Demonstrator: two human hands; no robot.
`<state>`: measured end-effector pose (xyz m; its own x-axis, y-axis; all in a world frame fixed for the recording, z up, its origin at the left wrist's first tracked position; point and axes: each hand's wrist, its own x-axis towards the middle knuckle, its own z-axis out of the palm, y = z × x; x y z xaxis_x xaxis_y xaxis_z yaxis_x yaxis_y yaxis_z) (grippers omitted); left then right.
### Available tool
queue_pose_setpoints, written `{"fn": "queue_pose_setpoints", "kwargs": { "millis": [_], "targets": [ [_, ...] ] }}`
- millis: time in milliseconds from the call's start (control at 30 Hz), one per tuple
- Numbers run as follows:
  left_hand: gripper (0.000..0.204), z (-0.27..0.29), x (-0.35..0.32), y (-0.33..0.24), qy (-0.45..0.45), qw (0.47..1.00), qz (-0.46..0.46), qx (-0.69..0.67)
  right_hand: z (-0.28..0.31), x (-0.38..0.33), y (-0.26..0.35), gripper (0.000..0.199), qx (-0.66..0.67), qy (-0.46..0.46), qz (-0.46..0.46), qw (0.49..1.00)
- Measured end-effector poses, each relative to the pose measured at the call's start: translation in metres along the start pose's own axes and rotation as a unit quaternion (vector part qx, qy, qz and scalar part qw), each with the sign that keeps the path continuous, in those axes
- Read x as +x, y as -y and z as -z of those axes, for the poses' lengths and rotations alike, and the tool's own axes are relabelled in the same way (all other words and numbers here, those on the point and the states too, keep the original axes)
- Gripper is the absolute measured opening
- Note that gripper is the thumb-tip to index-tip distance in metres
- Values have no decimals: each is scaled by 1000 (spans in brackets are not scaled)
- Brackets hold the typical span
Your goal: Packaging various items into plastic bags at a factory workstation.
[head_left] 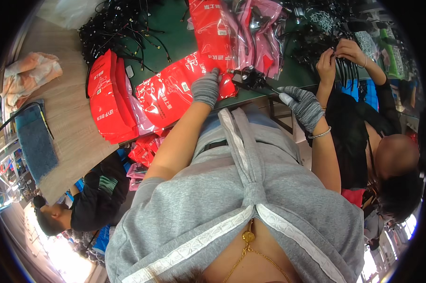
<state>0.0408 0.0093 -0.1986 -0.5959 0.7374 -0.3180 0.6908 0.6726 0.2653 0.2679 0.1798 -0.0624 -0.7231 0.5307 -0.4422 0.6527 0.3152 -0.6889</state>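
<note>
My left hand [206, 89], in a grey knit glove, is closed at the table's front edge, over the end of a red printed packet [168, 92]. Whatever it grips is hidden under the fingers. Just right of it is a black mechanical part [250, 78] with a lever-like arm and shiny metal bits. A thin black cable or rod runs from that part toward my right hand [303, 107], also gloved in grey. Its thumb and fingers close on the end of this black piece. Clear bags with pink lining [265, 42] lie behind the part.
Red packets [110, 96] and a tangle of black cables [123, 28] cover the green tabletop's left. A wooden board [71, 113] holds a cloth [31, 75] and a blue-grey mat [34, 137]. On the right, a co-worker's hands [338, 61] handle black cables. Another person sits lower left.
</note>
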Motion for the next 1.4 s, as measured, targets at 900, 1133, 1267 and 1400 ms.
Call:
{"fn": "queue_pose_setpoints", "kwargs": {
  "millis": [900,1133,1267,1400],
  "targets": [
    [16,84,-86,38,-225,883,-81,-403,-56,48,-2,37,36,225,137,964],
    [13,112,-92,14,-162,851,-112,-488,-24,39,92,39,-237,253,55,936],
    [13,115,-92,1,-127,869,-145,-457,-32,36,119,38,-279,248,168,913],
    [15,142,-104,-13,-158,777,-117,-597,-38,38,143,28,-271,240,251,898]
  ]
}}
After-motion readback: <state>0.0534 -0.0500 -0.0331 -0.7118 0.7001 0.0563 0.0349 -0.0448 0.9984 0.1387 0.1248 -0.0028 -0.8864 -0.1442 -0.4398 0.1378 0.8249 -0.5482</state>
